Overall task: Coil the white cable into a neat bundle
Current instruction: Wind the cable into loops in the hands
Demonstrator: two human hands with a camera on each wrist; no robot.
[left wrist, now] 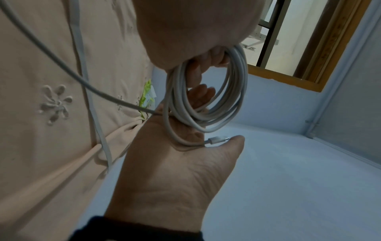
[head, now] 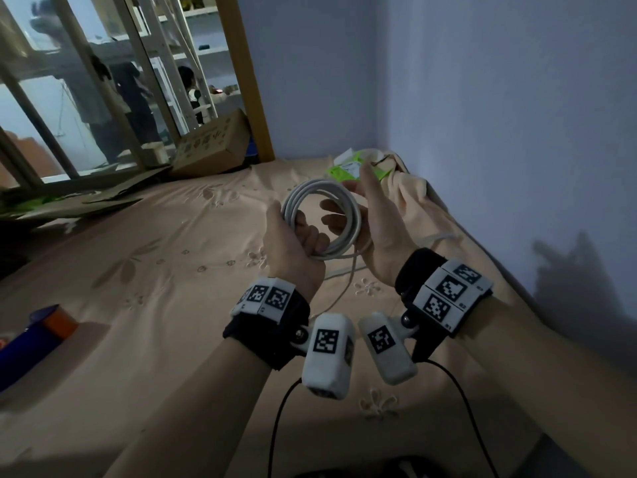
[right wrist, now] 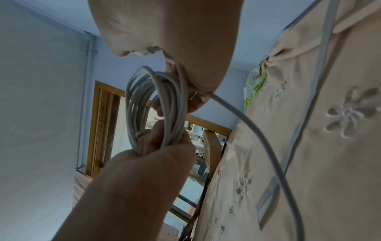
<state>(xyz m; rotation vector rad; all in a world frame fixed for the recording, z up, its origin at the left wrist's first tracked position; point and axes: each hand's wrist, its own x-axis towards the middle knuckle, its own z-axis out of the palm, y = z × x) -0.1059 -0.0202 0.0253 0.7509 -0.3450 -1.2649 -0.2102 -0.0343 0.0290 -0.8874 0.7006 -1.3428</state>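
The bed [head: 144, 270] under me is covered in a peach sheet stitched with flowers, with a cardboard box [head: 210, 146] at its far edge and a green packet [head: 348, 170] near the wall. Over it I hold the white cable [head: 322, 215], already wound into several round loops. My left hand [head: 293, 250] is clenched round the near side of the coil, fingers curled through it. My right hand [head: 375, 229] steadies the opposite side, fingers loosely bent through the ring; one plug [left wrist: 216, 139] lies against its thumb. A loose tail [right wrist: 257, 130] runs from my right hand down onto the sheet, so there is more to wind in.

The risk I see: the loops are only pinched at one point, so if my left grip slackens while I draw in the tail, they could spring apart and tangle. The trailing length might also catch in a fold of the sheet and tug the coil out of round.
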